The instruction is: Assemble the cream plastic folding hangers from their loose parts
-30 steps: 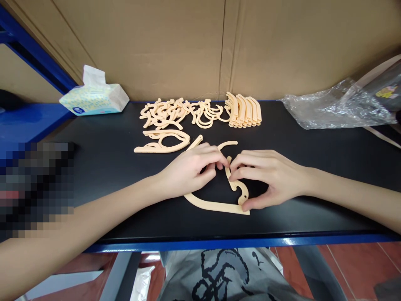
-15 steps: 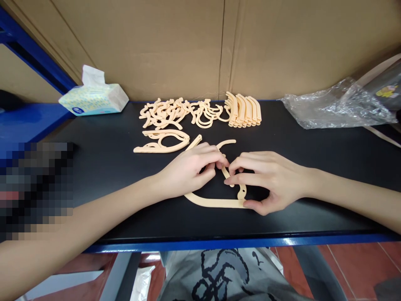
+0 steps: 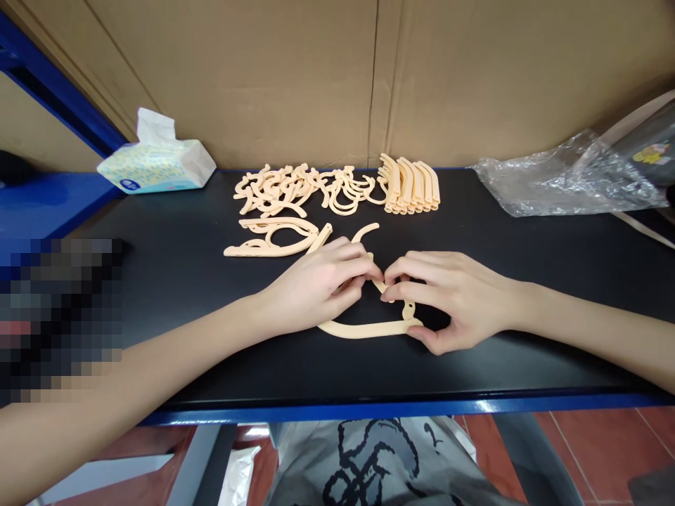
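Beige curved bar [image 3: 363,330] has swung forward, its end gripped by the right hand [image 3: 456,299]; left hand [image 3: 321,284] curled, grip hidden.

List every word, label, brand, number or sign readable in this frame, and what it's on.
No word or brand can be read with certainty.
"2": possibly, a loose black squiggle on the grey cloth; it may be just drawing.
Tissue pack: blue oval logo, too small to read.
Grey item at right: yellow print, too blurred to read.
Pale pieces: no lettering visible.
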A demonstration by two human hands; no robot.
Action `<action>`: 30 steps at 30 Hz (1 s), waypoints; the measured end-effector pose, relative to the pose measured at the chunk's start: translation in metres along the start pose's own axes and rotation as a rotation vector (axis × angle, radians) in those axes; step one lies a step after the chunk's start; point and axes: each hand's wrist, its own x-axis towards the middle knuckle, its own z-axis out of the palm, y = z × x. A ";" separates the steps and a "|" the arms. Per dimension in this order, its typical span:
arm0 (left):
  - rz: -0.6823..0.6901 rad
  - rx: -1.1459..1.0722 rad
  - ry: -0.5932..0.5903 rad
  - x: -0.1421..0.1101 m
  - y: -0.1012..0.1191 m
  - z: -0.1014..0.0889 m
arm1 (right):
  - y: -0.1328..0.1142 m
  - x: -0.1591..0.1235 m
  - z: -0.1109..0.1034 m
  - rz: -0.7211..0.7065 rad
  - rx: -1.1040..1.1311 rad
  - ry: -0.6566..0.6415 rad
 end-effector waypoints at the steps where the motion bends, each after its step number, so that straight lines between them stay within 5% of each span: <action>1: -0.001 0.000 0.002 0.000 0.000 0.000 | 0.000 0.000 0.000 0.002 -0.005 -0.004; 30: -0.004 0.022 -0.024 0.000 0.001 -0.002 | 0.009 -0.001 0.001 0.017 -0.132 -0.006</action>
